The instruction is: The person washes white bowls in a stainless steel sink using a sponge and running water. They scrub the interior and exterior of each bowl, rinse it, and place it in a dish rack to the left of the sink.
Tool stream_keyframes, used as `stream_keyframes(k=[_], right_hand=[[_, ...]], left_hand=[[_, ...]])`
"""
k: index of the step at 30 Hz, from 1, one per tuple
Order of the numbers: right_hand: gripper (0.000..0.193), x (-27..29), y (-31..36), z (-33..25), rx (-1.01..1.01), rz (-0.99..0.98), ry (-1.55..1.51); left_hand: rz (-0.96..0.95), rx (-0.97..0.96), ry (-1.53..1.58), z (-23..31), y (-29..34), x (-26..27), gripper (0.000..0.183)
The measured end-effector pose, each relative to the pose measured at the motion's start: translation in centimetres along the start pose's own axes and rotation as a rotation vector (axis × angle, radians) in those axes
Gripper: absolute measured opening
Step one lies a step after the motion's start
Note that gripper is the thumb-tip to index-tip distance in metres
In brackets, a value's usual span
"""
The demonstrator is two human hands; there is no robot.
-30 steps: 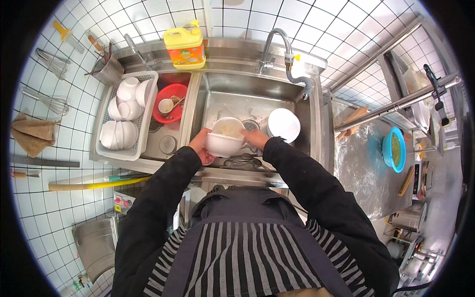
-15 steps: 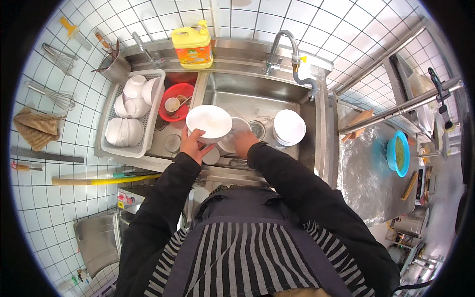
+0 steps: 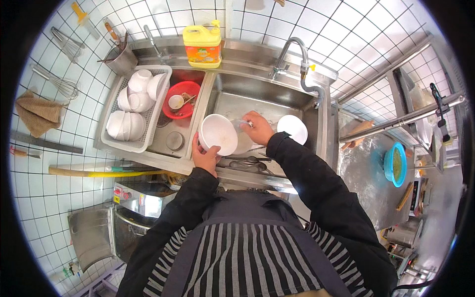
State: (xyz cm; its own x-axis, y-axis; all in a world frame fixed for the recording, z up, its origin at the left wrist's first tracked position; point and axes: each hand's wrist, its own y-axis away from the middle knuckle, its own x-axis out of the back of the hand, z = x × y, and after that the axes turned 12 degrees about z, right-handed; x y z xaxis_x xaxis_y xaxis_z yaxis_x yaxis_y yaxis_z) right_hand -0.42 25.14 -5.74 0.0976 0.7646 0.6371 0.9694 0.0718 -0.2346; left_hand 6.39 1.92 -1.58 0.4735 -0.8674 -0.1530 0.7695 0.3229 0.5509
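Note:
My left hand (image 3: 204,158) grips a white bowl (image 3: 219,134) by its rim and side, tilted so the inside shows, above the near left part of the large steel sink (image 3: 237,101). Just right of it, my right hand (image 3: 258,127) is closed, its fingers round something small and pale that I cannot make out. Below and between the hands lies a pale round dish (image 3: 242,142), partly hidden by the held bowl. At the sink's right stands another white bowl (image 3: 293,129). Dark-handled utensils (image 3: 245,162) lie along the sink's near side.
Left of the sink, a white drying basket (image 3: 133,145) holds several white bowls. A red basin (image 3: 180,115) with a small cup stands in the smaller sink. Behind are a yellow soap jug (image 3: 203,48) and a curved faucet (image 3: 292,49). A blue bowl (image 3: 395,165) stands right.
My left hand has brought the bowl nearer and tipped it toward the right. My right hand has lifted from the pale dish and moved up beside the bowl. The view has shifted slightly.

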Motion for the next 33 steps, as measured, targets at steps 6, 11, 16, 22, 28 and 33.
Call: stream_keyframes(k=[6,11,16,22,28,33], right_hand=[[0.028,-0.4,2.6,-5.0,0.326,-0.407,0.32],[0.057,1.5,5.3,-7.7,0.033,-0.44,-0.13],[0.058,4.4,4.2,-6.6,0.648,-0.313,0.514],[0.064,2.2,5.1,-6.9,0.012,-0.673,0.15],[0.07,1.6,4.8,-6.6,0.389,-0.502,0.363],[0.071,0.9,4.3,-5.1,0.434,-0.52,0.243]], left_hand=[[-0.042,-0.025,-0.009,-1.4,-1.2,-2.2,0.087],[-0.037,0.059,0.066,-2.3,-1.3,-3.2,0.083],[-0.066,0.061,-0.007,-2.2,-1.6,-3.3,0.075],[-0.121,0.14,-0.032,-2.1,-1.8,-2.9,0.072],[-0.11,0.206,0.002,-2.8,-1.6,-2.4,0.069],[-0.151,0.217,0.06,-3.2,-1.5,-2.7,0.073]])
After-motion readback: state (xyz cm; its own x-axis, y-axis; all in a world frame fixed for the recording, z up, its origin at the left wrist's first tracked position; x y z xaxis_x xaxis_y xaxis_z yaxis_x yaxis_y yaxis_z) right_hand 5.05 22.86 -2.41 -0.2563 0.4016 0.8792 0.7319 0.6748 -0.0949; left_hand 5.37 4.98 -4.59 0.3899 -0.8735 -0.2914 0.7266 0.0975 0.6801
